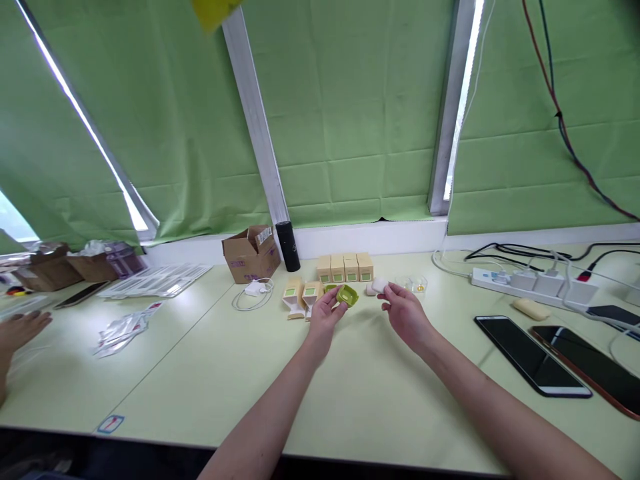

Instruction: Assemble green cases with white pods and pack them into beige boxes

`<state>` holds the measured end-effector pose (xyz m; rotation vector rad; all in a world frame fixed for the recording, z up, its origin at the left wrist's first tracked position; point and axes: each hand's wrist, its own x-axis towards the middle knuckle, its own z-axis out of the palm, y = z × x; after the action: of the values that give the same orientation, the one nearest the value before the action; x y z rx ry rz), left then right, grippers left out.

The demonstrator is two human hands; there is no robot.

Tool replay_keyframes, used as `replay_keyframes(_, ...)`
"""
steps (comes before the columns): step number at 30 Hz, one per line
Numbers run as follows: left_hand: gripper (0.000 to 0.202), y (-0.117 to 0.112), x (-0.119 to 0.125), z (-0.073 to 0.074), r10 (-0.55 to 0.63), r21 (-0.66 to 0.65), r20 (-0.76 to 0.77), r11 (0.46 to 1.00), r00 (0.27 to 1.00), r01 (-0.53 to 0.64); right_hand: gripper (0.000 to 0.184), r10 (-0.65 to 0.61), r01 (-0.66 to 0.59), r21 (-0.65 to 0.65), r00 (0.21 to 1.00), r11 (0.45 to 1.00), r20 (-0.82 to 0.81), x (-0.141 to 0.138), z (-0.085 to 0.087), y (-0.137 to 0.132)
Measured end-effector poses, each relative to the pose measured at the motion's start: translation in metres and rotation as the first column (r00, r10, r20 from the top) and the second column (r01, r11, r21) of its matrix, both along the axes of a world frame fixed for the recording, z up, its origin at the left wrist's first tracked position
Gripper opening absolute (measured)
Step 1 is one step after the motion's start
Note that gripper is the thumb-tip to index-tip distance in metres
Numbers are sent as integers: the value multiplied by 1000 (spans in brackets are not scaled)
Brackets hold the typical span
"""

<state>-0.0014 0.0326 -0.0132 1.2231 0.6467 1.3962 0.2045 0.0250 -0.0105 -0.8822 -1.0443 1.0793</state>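
My left hand [327, 312] pinches a small green tray-like piece [347, 295] just above the pale green table [225, 373]. My right hand [403, 310] holds a small white object [380, 285] between thumb and fingers, a short way right of the green piece. Behind my hands stands a row of several small yellow boxes with green labels [345, 268]. Two opened yellow boxes [301, 297] lie just left of my left hand. A small clear item with a yellow spot [415, 285] rests to the right of the white object.
A cardboard box [251, 255], a black cylinder [288, 246] and a white charger with cable [254, 291] sit at the back. A power strip [535, 283] and two phones [533, 355] lie right. Another person's hand [17, 331] rests at the far left near plastic packets [125, 328].
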Motion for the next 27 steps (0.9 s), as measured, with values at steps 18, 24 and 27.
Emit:
replay_keyframes(18,52,1,-3,-5,-34,26,-7,999,999,34,41,274,-283,13,916,959,-292,-13,15,-42)
replay_keyframes(24,54,1,-3,-7,-52,47,-57,997,997,55,46,226,-228,21,947,974,-227,-14,16,-42)
replay_keyframes(27,53,-1,-2,-5,-62,56,-81,996,995,67,49,201,-199,32,956,979,-213,-15,15,-42)
